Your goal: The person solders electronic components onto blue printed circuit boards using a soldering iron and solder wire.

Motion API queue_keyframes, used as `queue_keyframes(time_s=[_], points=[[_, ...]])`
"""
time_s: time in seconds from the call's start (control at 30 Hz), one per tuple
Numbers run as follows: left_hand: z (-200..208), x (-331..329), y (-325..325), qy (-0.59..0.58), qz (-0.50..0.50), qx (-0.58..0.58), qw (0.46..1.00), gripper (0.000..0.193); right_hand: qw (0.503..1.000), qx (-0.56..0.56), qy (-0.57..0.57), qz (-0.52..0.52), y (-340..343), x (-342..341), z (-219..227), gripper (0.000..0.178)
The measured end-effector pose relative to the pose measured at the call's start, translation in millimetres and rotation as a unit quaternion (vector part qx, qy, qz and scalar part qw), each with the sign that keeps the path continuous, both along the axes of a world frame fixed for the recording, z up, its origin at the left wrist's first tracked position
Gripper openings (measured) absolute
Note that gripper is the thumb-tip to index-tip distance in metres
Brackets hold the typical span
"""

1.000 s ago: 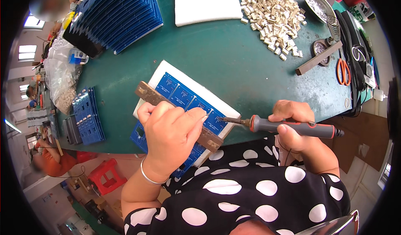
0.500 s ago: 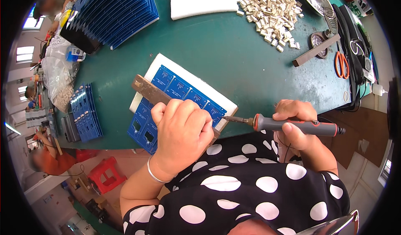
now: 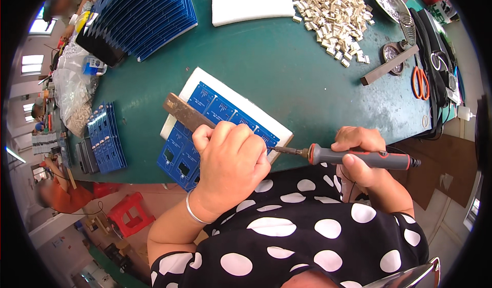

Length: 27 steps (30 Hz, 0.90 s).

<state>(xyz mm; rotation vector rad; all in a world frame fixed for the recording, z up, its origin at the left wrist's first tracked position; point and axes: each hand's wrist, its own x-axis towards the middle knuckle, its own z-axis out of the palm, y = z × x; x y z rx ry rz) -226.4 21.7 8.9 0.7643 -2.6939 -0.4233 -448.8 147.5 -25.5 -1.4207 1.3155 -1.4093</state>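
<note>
A blue circuit board panel (image 3: 219, 107) lies tilted on a white foam pad (image 3: 193, 81) near the table's front edge. Across the panel runs a flat brown bar (image 3: 179, 111). Over its lower right end my left hand (image 3: 231, 160) is closed in a fist with the knuckles up; what its fingers grip is hidden. My right hand (image 3: 363, 138) is wrapped round a grey and orange soldering iron (image 3: 333, 155), held nearly level. Its tip points left and reaches the panel's right corner, close beside my left fingers. Whether the tip touches the board cannot be made out.
A pile of cream connectors (image 3: 333, 22) lies at the far right, with a metal bar (image 3: 389, 65) and orange scissors (image 3: 420, 83) beyond. Stacked blue boards (image 3: 143, 16) stand far left, more boards (image 3: 106, 139) nearer. A white foam sheet (image 3: 251, 1) lies at the back.
My left hand has shifted slightly right along the bar. The soldering iron's tip has moved a little left and down, closer to my left fingers.
</note>
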Motion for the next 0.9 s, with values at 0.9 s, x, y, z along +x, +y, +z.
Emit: queue_keyframes(time_s=[0.9], points=[[-0.9, -5.3, -1.9, -0.022, 0.009, -0.007, 1.0, 0.016, 1.0, 0.001, 0.022, -0.003, -5.3, 0.9, 2.8, 0.019]])
